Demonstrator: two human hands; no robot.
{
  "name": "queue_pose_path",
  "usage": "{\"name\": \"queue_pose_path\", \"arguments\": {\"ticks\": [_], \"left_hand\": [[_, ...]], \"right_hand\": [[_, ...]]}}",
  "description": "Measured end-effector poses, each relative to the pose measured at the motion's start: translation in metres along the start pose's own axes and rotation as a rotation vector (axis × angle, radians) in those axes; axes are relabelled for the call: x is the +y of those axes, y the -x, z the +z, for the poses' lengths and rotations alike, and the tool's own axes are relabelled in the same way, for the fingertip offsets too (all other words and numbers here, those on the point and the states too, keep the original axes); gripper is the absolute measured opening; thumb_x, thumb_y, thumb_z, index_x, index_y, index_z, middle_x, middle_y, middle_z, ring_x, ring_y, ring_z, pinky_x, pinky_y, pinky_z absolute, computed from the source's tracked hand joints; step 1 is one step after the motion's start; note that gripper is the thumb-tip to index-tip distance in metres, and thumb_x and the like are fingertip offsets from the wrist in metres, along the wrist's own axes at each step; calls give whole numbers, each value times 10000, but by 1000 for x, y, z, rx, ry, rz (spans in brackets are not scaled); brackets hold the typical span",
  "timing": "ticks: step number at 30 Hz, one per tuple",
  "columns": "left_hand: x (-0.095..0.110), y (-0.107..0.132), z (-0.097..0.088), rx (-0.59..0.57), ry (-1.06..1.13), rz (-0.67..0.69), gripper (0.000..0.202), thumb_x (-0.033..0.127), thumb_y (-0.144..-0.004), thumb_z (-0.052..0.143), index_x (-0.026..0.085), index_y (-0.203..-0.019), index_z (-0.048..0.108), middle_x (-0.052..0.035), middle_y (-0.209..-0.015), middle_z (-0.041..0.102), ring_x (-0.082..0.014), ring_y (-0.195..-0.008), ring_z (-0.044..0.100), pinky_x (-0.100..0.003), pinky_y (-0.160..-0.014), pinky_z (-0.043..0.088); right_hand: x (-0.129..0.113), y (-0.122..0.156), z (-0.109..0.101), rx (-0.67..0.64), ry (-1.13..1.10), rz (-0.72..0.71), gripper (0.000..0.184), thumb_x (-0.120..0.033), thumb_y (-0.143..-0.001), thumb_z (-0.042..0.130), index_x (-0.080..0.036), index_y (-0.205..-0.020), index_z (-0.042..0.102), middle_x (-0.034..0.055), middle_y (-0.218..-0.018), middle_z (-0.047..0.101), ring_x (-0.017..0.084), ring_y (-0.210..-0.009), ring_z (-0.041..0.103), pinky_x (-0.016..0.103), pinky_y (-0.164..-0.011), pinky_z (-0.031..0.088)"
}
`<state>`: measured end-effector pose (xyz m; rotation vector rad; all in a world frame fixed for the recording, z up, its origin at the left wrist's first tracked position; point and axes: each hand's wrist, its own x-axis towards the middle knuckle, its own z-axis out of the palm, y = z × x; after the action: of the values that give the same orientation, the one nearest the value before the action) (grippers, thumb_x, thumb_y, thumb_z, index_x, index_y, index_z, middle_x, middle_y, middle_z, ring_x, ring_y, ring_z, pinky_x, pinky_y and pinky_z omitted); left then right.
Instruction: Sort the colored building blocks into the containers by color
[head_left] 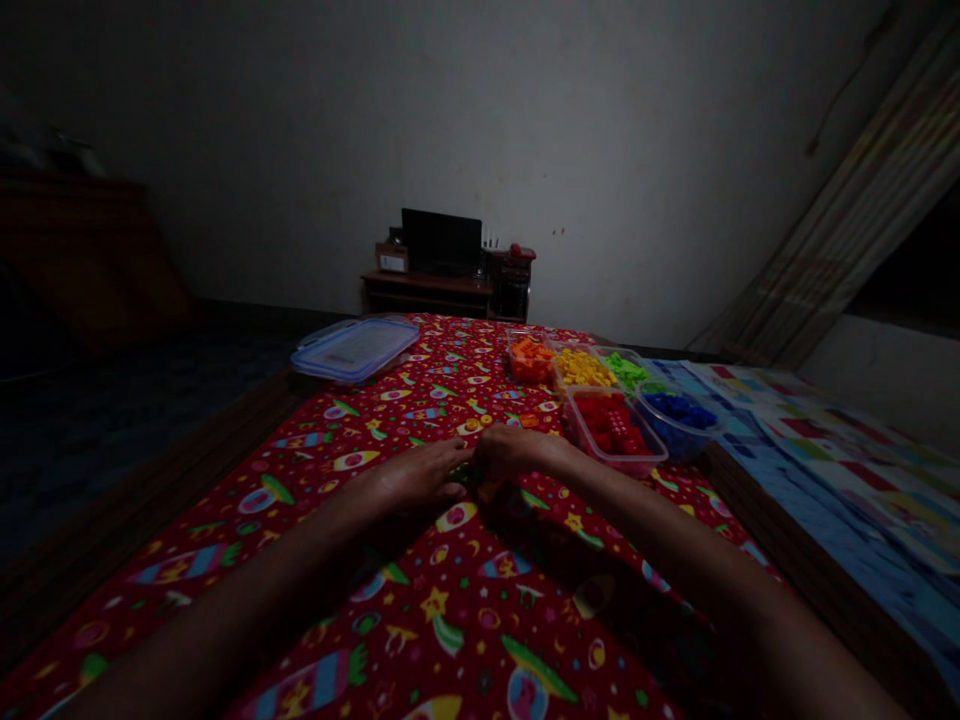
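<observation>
My left hand (427, 474) and my right hand (511, 450) meet over the middle of the table. The fingers of the left reach toward the right, its thumb held below them. My right hand is closed, its fingers curled down. Whatever lies between the fingertips is dark, small and mostly hidden. Just beyond the hands, small yellow pieces (480, 423) and an orange piece (529, 421) rest on the red patterned cloth (450, 590). Right of them stands a clear tub of red toy bricks (615, 425).
Behind the red tub are tubs of orange (531, 358), yellow (583, 368) and green bricks (627, 372); a round tub holds blue bricks (679, 412). Clear lids (356, 350) with blue rims lie at the far left. A monitor (442, 241) stands by the wall.
</observation>
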<state>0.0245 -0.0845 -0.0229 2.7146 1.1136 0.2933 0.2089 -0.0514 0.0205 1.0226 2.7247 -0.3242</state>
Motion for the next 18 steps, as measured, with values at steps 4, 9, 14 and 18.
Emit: {"name": "queue_pose_path", "arguments": {"ticks": [4,9,14,18], "left_hand": [[-9,-6,0,13,28,-63,370,286,-757,604,218,-1120,577,-49,-1109,628,-204,-998,593,-283,-857,465],[-5,-18,2,109,59,-113,259,325,-794,567,186,-1010,608,-52,-981,635,-198,-907,590,-290,-794,471],[7,-21,14,213,114,0,278,255,-810,564,200,-1081,589,-65,-1098,605,-197,-1006,573,-314,-897,458],[13,-11,21,268,86,69,277,265,-872,512,230,-1141,570,-59,-1162,593,-194,-1086,549,-324,-959,434]], "right_hand": [[10,7,-4,48,-78,-9,171,-166,-741,609,-104,-847,728,42,-713,680,86,-588,535,167,-507,337],[36,22,-2,136,-283,-18,207,-147,-737,622,-93,-907,726,48,-752,698,99,-618,571,160,-532,377],[43,28,3,110,-462,-26,276,-88,-727,593,-122,-971,717,43,-784,717,126,-662,627,168,-552,421],[39,36,-5,180,-331,48,369,-25,-716,569,-121,-1052,689,64,-866,721,132,-732,641,182,-619,441]]}}
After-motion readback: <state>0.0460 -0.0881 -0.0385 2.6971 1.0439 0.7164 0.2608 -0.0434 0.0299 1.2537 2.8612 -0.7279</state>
